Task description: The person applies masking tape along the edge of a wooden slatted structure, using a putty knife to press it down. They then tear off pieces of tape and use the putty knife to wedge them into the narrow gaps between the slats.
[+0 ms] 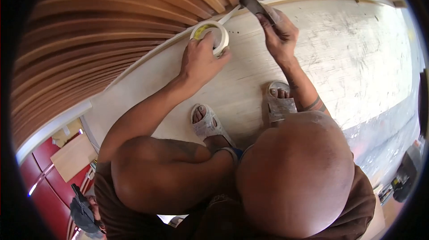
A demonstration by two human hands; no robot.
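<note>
Squatting person seen from above. The slatted wood wall (111, 29) fills the top left, and a pale scuffed plywood deck (357, 52) runs under it. Both knees (295, 173) bulge in the foreground and block the near deck; sandalled feet (208, 123) are flat on the ply.

L hand (201, 61) has its grip closed round the tape roll (214, 34), which is pressed on the deck right at the wall's base trim, prob. to keep the tape taut along the seam. A short tape strip (230, 15) runs from the roll up-right toward the slats.

R hand (280, 36) has its grip clenched on a dark blade (251, 2), tip at the far end of the strip where wall meets deck; looks angled to cut or press the tape there. Hands are near each other, not touching.

Low left, past the deck edge, are red cabinets (44, 195) w/ a tan board. Dark gear (404, 175) sits at the far right edge, too blurred to ID. Nothing lies btwn the hands and the seam.
</note>
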